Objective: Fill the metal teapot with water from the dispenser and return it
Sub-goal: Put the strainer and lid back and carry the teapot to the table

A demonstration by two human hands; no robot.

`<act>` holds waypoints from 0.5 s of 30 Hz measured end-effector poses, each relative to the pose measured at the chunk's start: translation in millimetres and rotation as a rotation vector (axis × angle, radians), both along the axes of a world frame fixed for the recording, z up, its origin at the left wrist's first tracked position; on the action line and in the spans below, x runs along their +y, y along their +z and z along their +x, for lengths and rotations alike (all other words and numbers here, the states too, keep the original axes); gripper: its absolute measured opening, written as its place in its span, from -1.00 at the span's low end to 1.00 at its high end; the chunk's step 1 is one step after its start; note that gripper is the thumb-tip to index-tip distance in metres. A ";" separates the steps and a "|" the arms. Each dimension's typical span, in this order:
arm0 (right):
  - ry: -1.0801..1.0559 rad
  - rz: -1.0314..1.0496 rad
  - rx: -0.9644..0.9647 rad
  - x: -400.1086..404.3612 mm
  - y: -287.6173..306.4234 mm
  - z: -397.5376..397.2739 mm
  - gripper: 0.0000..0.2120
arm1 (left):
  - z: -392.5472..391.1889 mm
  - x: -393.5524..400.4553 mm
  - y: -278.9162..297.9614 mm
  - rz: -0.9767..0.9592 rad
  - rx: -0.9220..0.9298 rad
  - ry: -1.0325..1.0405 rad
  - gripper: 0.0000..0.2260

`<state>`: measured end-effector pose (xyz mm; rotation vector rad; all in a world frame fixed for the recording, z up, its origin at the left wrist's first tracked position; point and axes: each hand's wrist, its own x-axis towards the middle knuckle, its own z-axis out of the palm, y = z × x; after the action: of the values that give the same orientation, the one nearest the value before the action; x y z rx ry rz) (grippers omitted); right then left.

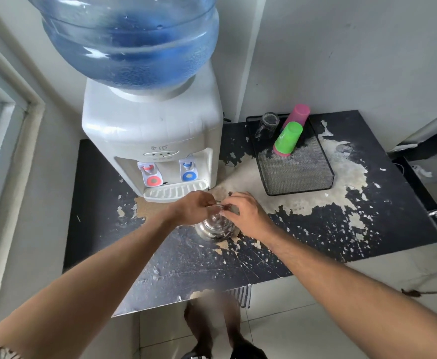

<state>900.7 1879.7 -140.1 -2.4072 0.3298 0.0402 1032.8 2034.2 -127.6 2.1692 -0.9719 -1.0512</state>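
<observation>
A small shiny metal teapot point(216, 229) stands on the worn black table point(341, 229), just in front of the white water dispenser point(151, 130). Both hands meet above it on its thin metal handle. My left hand point(194, 209) pinches the handle from the left. My right hand point(245, 216) pinches it from the right and covers the pot's right side. The dispenser carries a blue water bottle point(131, 40), a red tap point(152, 174), a blue tap point(189, 171) and a white drip tray point(176, 190).
A black mesh tray point(297, 172) at the right back holds an upturned green cup point(287, 138), a pink cup point(297, 114) and a clear glass point(267, 123). A window frame runs along the left. A blue object pokes in at the right edge. My feet stand below the table's front edge.
</observation>
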 end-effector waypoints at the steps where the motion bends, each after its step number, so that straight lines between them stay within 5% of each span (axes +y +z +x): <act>1: -0.022 0.011 0.000 -0.5 -0.1 -0.7 -0.68 | -2.3 -1.3 1.1 -0.008 0.072 0.043 -0.86; 8: -0.473 0.124 -0.092 -5.3 11.6 -14.4 -0.84 | -20.3 -18.4 1.6 -0.106 0.365 0.290 -0.83; 10: -0.677 0.276 -0.094 -7.9 21.3 -17.5 -0.92 | -27.2 -25.5 6.5 -0.145 0.439 0.299 -0.84; 15: -0.919 0.784 0.090 -16.6 43.5 -25.8 -0.72 | -52.0 -43.9 20.8 -0.242 0.514 0.153 -0.81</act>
<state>874.9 1863.0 -96.6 -1.3276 1.1785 -0.1182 980.8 1990.4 -106.9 1.6298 -0.6429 -1.2570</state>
